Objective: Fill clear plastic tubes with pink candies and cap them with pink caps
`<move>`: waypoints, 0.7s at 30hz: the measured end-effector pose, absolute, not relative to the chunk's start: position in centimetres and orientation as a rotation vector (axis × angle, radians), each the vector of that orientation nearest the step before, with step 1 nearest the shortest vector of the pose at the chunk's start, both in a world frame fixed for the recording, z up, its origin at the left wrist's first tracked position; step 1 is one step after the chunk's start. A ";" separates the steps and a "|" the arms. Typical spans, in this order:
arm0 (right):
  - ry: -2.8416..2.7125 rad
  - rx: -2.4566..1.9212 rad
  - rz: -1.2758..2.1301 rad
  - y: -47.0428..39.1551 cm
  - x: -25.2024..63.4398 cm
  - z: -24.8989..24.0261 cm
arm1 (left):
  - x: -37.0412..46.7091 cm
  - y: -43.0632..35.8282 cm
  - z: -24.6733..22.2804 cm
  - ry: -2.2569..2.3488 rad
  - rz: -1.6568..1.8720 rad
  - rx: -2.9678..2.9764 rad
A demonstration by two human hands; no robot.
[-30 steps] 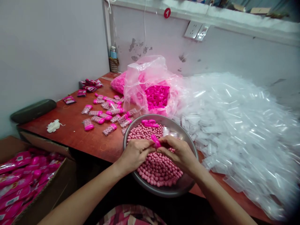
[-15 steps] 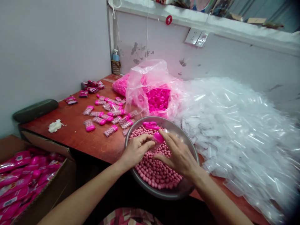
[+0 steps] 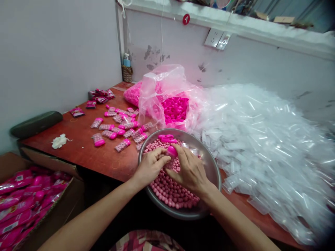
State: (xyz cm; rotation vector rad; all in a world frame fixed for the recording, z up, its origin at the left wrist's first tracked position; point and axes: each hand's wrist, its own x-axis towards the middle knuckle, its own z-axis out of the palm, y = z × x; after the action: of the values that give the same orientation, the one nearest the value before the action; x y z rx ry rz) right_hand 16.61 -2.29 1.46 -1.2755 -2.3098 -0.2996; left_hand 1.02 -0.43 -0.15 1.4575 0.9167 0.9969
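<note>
My left hand [image 3: 151, 164] pinches a small clear plastic container with a pink cap [image 3: 172, 151] between thumb and fingertips. On its other side, my right hand [image 3: 190, 170] has its fingers at the cap and its thumb lower down, closed around it. Both hands are over a grey metal bowl [image 3: 218, 174] of round pink beads [image 3: 167, 191]. Several loose pink caps [image 3: 167, 138] lie on the beads at the bowl's far side. Clear empty containers [image 3: 194, 151] show behind my right hand. My fingers partly hide the held container's body.
Filled pink-capped containers [image 3: 123, 145] lie scattered on the red table [image 3: 104, 161]. Behind the bowl stands an open plastic bag [image 3: 149, 101] of pink caps. A large heap of clear containers [image 3: 261, 146] spreads rightward. A cardboard box [image 3: 66, 202] holds pink packages at the lower left.
My right thumb and fingers have closed in around the capped container, which sits slightly further left and more upright. The whole view has shifted a little.
</note>
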 end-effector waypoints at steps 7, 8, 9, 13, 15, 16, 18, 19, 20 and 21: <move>-2.050 -1.500 0.110 -0.4 21.5 3.5 | -1.4 4.8 1.9 1.063 1.355 1.355; -2.039 -1.577 0.106 0.0 22.3 3.3 | -2.0 5.5 2.3 1.104 1.431 1.408; -2.065 -1.654 0.096 0.3 23.1 3.0 | -2.4 5.9 2.5 1.145 1.473 1.468; -2.256 -1.943 0.000 1.4 23.7 1.2 | -2.3 4.1 2.3 1.216 1.350 1.662; -2.271 -2.085 -0.045 2.0 23.0 0.5 | -1.4 2.2 1.6 1.188 1.241 1.697; -2.270 -2.141 -0.045 2.4 22.6 0.3 | -0.9 1.3 1.3 1.175 1.200 1.708; -2.284 -2.192 -0.008 3.1 22.1 0.2 | -0.3 0.2 0.8 1.164 1.155 1.729; -2.306 -2.184 0.021 3.4 22.0 0.2 | -0.1 0.0 0.6 1.164 1.146 1.736; -2.327 -2.168 0.052 3.6 22.0 0.3 | 0.0 -0.1 0.5 1.166 1.145 1.732; -2.347 -2.134 0.066 3.7 22.1 0.5 | 0.0 -0.1 0.5 1.167 1.151 1.719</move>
State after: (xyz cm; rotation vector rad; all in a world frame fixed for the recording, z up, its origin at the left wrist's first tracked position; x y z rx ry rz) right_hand 22.06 3.66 0.45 -2.1342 -2.3474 0.0660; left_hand 0.01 -0.11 0.49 1.7188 1.1668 1.1513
